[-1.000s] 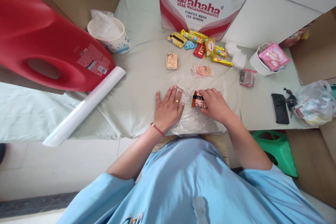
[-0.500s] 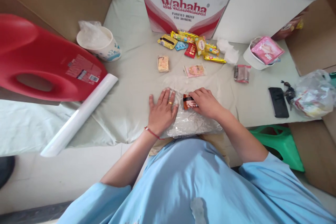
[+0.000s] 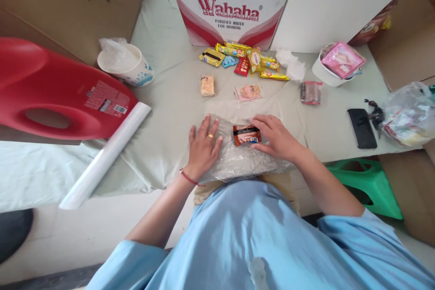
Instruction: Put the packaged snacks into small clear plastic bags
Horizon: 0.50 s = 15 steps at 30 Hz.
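Observation:
A small brown wrapped snack [image 3: 247, 135] with a dark band lies on a sheet of clear plastic film [image 3: 238, 161] in front of me. My left hand [image 3: 204, 145] rests flat on the film's left part, its fingers spread. At the snack's right end is my right hand [image 3: 277, 138], thumb below and fingers above, apart from each other; whether a fingertip touches the wrapper is hard to tell. Beyond the film lie a wrapped pale snack cube [image 3: 207, 86] and a flat pink-edged biscuit packet [image 3: 248, 92].
Several yellow snack packets [image 3: 236, 50] lie before a Wahaha carton [image 3: 231, 13]. At left are a red jug [image 3: 71, 95], a film roll [image 3: 108, 154] and a paper cup [image 3: 136, 65]. On the right sit a tub [image 3: 328, 72], a reddish packet [image 3: 310, 93] and a phone [image 3: 362, 128].
My right hand has opened and drawn a little right of the brown snack, which now shows whole on the film. My left hand stays flat on the film.

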Each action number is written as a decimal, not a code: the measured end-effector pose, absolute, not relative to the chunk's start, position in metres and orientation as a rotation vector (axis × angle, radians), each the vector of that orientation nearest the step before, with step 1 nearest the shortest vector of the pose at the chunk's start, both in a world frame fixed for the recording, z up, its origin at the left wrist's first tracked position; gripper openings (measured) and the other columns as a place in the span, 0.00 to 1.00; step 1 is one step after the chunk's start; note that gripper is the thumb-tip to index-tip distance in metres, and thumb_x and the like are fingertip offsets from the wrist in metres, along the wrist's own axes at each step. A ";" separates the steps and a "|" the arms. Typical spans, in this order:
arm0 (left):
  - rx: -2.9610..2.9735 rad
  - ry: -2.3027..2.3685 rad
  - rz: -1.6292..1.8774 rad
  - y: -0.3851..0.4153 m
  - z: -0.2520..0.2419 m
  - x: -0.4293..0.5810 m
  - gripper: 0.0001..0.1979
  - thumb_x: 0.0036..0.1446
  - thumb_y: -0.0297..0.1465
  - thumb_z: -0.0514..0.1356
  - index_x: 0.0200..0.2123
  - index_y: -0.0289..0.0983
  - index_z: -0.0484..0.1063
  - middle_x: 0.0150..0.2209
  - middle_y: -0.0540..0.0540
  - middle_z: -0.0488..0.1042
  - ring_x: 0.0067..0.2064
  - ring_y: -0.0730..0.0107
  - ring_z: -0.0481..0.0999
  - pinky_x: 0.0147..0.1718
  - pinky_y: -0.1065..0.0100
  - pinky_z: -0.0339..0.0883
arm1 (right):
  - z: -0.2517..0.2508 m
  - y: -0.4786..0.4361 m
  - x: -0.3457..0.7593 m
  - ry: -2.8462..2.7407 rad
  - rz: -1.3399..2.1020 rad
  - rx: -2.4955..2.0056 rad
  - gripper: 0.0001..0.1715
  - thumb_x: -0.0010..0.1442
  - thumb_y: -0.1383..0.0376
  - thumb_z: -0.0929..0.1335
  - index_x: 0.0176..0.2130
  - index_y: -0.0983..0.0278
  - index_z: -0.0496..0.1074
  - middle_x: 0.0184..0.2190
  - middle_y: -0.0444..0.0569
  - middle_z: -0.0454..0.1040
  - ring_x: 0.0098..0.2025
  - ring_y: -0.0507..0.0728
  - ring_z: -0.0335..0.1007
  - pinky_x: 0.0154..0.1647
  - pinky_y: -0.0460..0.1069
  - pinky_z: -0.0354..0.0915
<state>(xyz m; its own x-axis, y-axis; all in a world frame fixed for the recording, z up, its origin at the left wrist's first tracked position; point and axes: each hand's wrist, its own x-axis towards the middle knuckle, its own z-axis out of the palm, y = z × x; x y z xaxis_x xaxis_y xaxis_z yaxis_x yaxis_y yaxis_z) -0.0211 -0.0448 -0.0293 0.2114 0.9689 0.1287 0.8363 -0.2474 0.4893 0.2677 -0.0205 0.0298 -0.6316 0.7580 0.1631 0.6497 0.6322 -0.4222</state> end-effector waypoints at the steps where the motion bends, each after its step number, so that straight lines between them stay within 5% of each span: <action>1: 2.196 1.667 0.661 -0.047 -0.028 -0.027 0.31 0.73 0.40 0.51 0.76 0.43 0.55 0.78 0.35 0.52 0.78 0.49 0.54 0.74 0.37 0.41 | 0.032 -0.031 0.278 -2.475 0.460 -1.096 0.37 0.68 0.53 0.72 0.69 0.63 0.63 0.63 0.63 0.70 0.63 0.69 0.66 0.64 0.65 0.66; 5: 2.415 1.231 0.769 -0.064 -0.018 -0.052 0.32 0.70 0.33 0.55 0.75 0.47 0.55 0.74 0.39 0.63 0.77 0.52 0.57 0.76 0.39 0.39 | 0.026 -0.084 0.313 -2.440 0.490 -1.073 0.34 0.68 0.53 0.73 0.67 0.59 0.65 0.56 0.61 0.73 0.57 0.67 0.71 0.57 0.65 0.73; 8: 2.462 0.840 0.643 -0.080 -0.016 -0.065 0.33 0.68 0.38 0.60 0.73 0.44 0.59 0.74 0.36 0.64 0.76 0.50 0.60 0.76 0.40 0.43 | 0.006 -0.113 0.327 -2.487 0.507 -1.134 0.26 0.69 0.56 0.73 0.62 0.60 0.70 0.57 0.62 0.74 0.58 0.68 0.72 0.56 0.66 0.75; 11: 2.455 0.772 0.510 -0.089 -0.022 -0.071 0.21 0.67 0.41 0.63 0.61 0.41 0.73 0.71 0.35 0.68 0.75 0.48 0.63 0.75 0.41 0.47 | -0.008 -0.117 0.332 -2.435 0.530 -1.131 0.09 0.71 0.64 0.70 0.51 0.59 0.77 0.53 0.58 0.77 0.55 0.65 0.73 0.53 0.63 0.75; 13: 2.395 0.815 0.483 -0.087 -0.024 -0.072 0.10 0.70 0.36 0.60 0.49 0.42 0.79 0.66 0.39 0.75 0.72 0.52 0.69 0.74 0.43 0.51 | -0.007 -0.108 0.332 -2.386 0.631 -1.089 0.08 0.72 0.67 0.68 0.46 0.59 0.78 0.47 0.55 0.80 0.51 0.62 0.74 0.50 0.60 0.75; 15: 2.259 0.879 0.505 -0.078 -0.020 -0.071 0.10 0.72 0.34 0.57 0.44 0.42 0.79 0.59 0.43 0.81 0.66 0.57 0.76 0.72 0.46 0.57 | 0.004 -0.092 0.333 -2.355 0.760 -1.069 0.10 0.73 0.66 0.66 0.46 0.58 0.78 0.40 0.52 0.81 0.44 0.60 0.74 0.47 0.57 0.74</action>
<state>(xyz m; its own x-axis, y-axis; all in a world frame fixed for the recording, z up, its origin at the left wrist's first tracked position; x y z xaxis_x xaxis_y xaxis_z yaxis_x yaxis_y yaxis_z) -0.0706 -0.0782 -0.0205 0.7005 0.7047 0.1129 0.4532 -0.5613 0.6925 0.3325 -0.0918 0.0039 -0.6032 0.7806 0.1637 0.5376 0.5495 -0.6395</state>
